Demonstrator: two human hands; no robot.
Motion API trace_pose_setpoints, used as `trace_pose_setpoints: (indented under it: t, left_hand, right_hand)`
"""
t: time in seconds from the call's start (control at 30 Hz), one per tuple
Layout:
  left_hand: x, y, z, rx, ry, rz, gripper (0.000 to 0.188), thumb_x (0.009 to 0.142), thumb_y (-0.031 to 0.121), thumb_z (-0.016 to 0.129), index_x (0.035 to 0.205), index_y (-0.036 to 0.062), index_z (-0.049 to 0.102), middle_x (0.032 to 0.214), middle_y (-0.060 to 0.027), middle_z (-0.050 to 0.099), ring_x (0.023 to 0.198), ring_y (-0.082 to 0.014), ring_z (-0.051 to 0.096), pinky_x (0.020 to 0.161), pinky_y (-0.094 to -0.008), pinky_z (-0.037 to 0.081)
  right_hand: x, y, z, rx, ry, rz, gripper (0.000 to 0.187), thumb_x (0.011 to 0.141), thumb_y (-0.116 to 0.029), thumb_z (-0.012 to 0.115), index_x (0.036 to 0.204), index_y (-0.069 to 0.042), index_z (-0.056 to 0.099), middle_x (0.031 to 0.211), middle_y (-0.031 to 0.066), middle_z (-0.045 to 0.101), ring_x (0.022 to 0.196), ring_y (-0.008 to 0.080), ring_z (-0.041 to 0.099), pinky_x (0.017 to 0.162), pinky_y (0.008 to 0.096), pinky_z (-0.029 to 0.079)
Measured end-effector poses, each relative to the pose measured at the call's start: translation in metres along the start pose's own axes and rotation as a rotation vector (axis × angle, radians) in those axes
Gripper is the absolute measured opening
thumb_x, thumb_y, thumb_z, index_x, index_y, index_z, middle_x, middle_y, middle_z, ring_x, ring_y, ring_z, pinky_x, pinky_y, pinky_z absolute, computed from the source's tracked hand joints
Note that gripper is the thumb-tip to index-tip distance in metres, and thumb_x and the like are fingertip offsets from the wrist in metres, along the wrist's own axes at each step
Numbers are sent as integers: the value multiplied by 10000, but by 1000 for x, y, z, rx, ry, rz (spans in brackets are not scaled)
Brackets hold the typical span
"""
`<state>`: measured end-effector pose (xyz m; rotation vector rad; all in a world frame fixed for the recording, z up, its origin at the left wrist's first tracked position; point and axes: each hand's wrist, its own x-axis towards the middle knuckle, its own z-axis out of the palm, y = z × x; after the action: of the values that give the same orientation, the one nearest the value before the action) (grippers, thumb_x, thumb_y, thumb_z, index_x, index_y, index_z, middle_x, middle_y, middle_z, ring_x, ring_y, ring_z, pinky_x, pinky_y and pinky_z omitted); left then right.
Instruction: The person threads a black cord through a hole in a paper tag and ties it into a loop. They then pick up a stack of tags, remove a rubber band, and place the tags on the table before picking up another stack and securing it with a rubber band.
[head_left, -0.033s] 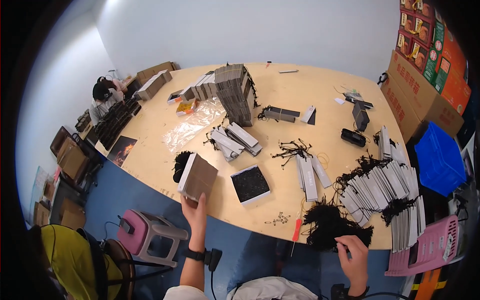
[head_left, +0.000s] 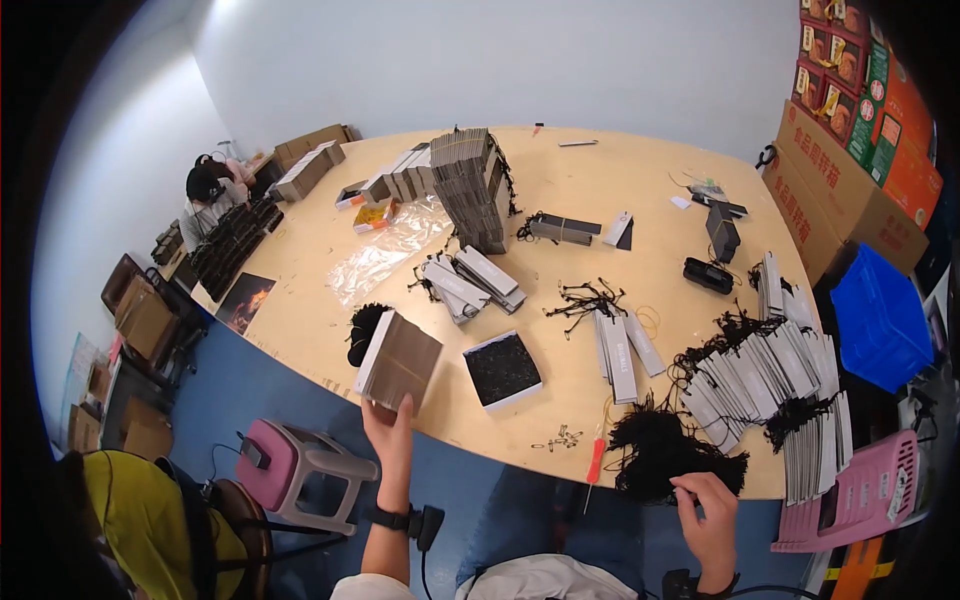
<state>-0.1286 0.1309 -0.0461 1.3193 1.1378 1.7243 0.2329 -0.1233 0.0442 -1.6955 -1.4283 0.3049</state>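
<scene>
My left hand is closed around the lower end of a banded stack of grey-white cards, held tilted at the table's near edge. Black cords bunch at the stack's upper left side. My right hand is at the near edge of a loose heap of black cords, its thumb and fingers bent together; whatever is between them is too small to make out. Left of the heap lies a red-handled screwdriver, its shaft over the table edge. Several small metal pins are scattered beside it.
An open white box of black bits sits mid-table. Fanned white tags with cords cover the right side. Behind stands a tall banded card stack. A pink stool is at left, a blue bin at right. Another person sits far left.
</scene>
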Motion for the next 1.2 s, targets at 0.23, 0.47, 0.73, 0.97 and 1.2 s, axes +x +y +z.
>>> trace_pose_setpoints:
  t: [0.23,0.47,0.73,0.97,1.2]
  left_hand:
    - [-52,87,-23,-123,-445,-285,620,805,20,777,1352,-8,485,1243,-84,617,1153,-175,583,1005,-358,454]
    - [-109,119,17,-186,-885,-578,652,810,30,796,1381,7,484,1284,-105,614,1197,-173,576,1018,-365,471]
    - [-175,103,61,-318,-721,-442,712,812,43,808,1404,5,414,1364,-101,527,1245,-173,529,1028,-349,467]
    - [-147,73,48,-1102,-970,-1050,759,905,253,748,1493,61,308,1483,-85,383,1378,-197,365,1117,-414,359]
    - [-127,74,45,-1034,-1110,-1348,834,957,639,476,1542,92,245,1484,-105,407,1365,-263,405,1094,-487,353]
  right_hand:
    - [24,-44,16,138,-35,-135,329,761,-8,763,1075,-18,669,1066,143,667,889,288,650,769,349,541]
    - [28,-81,49,-73,-44,-315,319,694,-144,861,898,-61,630,836,90,609,694,249,602,595,344,487]
    - [25,-80,58,-64,-1,-277,165,783,28,709,873,-28,583,848,106,584,648,243,608,571,334,490]
    - [21,-75,53,124,-114,-160,161,826,28,683,893,-23,545,737,106,639,581,243,619,551,330,490]
    - [20,-59,62,147,-178,-325,166,830,-14,698,914,-34,556,685,96,617,533,253,600,501,337,455]
